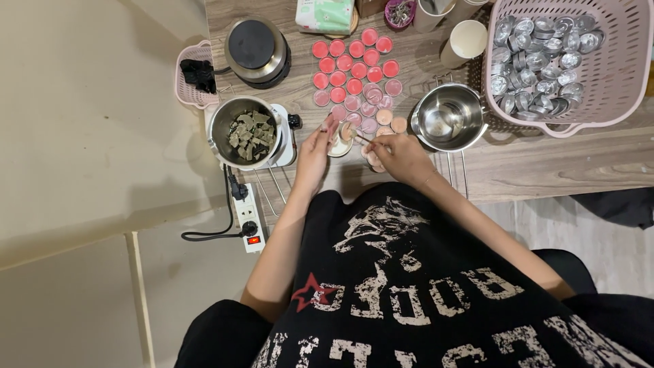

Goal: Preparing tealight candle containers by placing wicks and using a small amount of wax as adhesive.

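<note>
My left hand (315, 151) steadies a small round cup (340, 140) at the near edge of the wooden table (545, 163). My right hand (398, 155) pinches a thin stick (361, 138) whose tip reaches into that cup. Just beyond my hands lie several small round cups filled with red and pink wax (354, 68), and a few with pale orange wax (390, 121). An empty steel pot (446, 117) stands right of my right hand.
A steel pot with dark chunks (248, 133) sits on a white base at left, a round black hotplate (257, 49) behind it. A pink basket (613, 75) of empty metal cups is at right. A power strip (248, 217) lies on the floor.
</note>
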